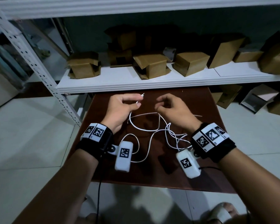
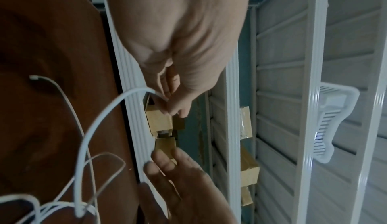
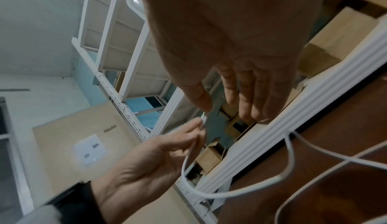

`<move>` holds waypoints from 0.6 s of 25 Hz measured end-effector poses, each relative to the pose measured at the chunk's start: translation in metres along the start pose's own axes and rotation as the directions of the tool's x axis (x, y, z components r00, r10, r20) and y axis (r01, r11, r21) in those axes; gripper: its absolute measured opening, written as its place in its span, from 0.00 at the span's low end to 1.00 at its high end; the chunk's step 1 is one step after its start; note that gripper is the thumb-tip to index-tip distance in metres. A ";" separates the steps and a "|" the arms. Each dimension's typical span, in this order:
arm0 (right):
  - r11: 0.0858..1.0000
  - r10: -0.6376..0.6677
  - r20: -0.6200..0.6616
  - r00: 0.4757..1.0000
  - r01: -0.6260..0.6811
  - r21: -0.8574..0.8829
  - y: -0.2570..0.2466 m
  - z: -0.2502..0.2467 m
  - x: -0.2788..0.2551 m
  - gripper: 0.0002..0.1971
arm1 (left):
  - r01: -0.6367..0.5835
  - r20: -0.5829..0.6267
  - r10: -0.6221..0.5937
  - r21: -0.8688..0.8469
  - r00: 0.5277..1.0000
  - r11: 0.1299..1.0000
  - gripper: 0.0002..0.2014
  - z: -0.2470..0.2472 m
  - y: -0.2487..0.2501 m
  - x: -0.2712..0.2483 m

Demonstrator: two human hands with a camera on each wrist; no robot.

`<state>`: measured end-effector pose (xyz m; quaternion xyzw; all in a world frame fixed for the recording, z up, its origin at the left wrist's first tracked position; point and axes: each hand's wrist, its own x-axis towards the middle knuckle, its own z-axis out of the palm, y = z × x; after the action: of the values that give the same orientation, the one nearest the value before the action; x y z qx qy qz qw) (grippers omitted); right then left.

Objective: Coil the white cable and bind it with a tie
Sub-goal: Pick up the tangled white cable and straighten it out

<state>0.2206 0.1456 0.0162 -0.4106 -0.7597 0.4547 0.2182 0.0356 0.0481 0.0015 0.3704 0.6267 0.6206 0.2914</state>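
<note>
A white cable (image 1: 142, 129) lies in loose, tangled loops on the brown table (image 1: 192, 167). My left hand (image 1: 138, 101) pinches the cable just behind its plug (image 1: 142, 94), between thumb and fingers, and holds that end above the table's far edge. The left wrist view shows the same pinch (image 2: 169, 106), with the cable (image 2: 83, 144) arcing down to the table. My right hand (image 1: 158, 104) hovers just right of the plug, fingers relaxed and holding nothing. Its thumb (image 3: 201, 98) is close to the plug tip (image 3: 204, 117). A thin white tie (image 1: 198, 116) lies on the table to the right.
A white metal shelf (image 1: 136, 84) runs along the table's far edge and carries several cardboard boxes (image 1: 150, 65). Its perforated upright (image 1: 44, 75) stands at the left. More boxes (image 1: 226, 97) sit on the tiled floor at the right.
</note>
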 end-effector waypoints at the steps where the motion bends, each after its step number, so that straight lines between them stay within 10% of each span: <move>1: 0.997 -0.008 0.027 1.000 0.006 0.073 0.002 0.007 0.001 0.22 | -0.006 0.010 0.006 -0.046 1.000 0.999 0.12 0.004 0.004 -0.002; 10: 0.986 -0.139 0.368 0.919 0.096 0.133 -0.007 0.018 -0.010 0.09 | -0.023 -0.050 -0.007 -0.578 0.999 0.816 0.13 0.001 0.036 0.000; 15: 0.971 -0.238 0.368 0.899 0.232 0.060 -0.003 0.019 -0.010 0.11 | 0.095 -0.002 -0.108 -0.459 0.994 0.883 0.10 -0.015 0.032 -0.002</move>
<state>0.2118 0.1272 0.0103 -0.2205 -0.8279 0.5001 0.1263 0.0275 0.0367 0.0335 0.2491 0.4850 0.7399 0.3942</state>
